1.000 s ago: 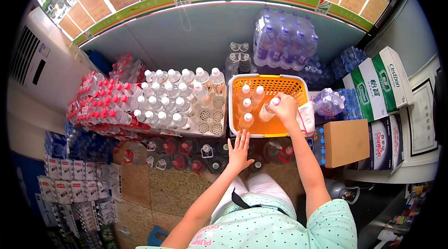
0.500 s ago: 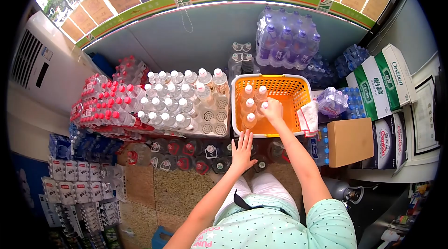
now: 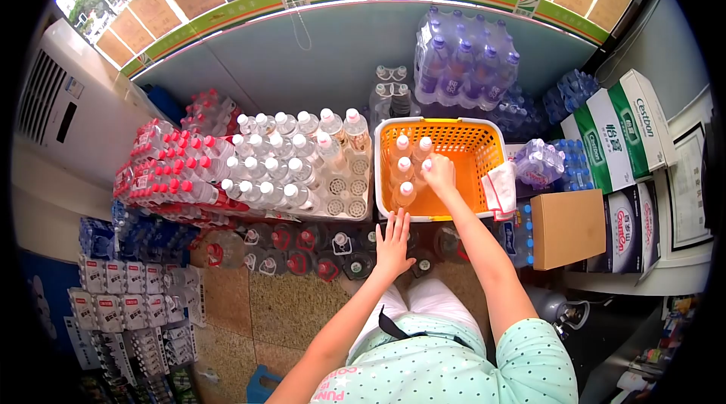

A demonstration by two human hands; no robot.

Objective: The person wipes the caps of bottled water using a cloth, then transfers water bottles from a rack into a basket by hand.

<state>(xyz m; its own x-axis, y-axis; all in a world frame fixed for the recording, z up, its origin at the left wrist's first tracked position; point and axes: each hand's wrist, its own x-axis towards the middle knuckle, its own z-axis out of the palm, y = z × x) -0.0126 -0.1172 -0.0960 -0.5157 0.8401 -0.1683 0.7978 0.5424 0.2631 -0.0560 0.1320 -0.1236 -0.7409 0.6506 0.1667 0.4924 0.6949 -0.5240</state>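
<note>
My right hand (image 3: 441,176) is inside the yellow basket (image 3: 496,134), its fingers closed around the white-capped top of a clear plastic bottle (image 3: 426,166). Several similar white-capped bottles (image 3: 402,194) stand upright on the basket's left side, next to the held one. My left hand (image 3: 393,247) holds nothing; its fingers are spread, with the fingertips at the basket's front rim. To the left is a pale crate (image 3: 357,187) with rows of white-capped bottles (image 3: 276,169) and bare round slots at its right end.
A white cloth (image 3: 499,191) hangs over the basket's right rim. Red-capped bottle packs (image 3: 181,166) lie left of the crate. Purple-capped bottles (image 3: 465,71) in wrap stand behind the basket. A cardboard box (image 3: 569,228) is on the right, and large jugs (image 3: 310,237) line the floor in front.
My right hand and the bottle in its grip have shifted slightly away from me and to the left inside the basket. My left hand stays nearly still.
</note>
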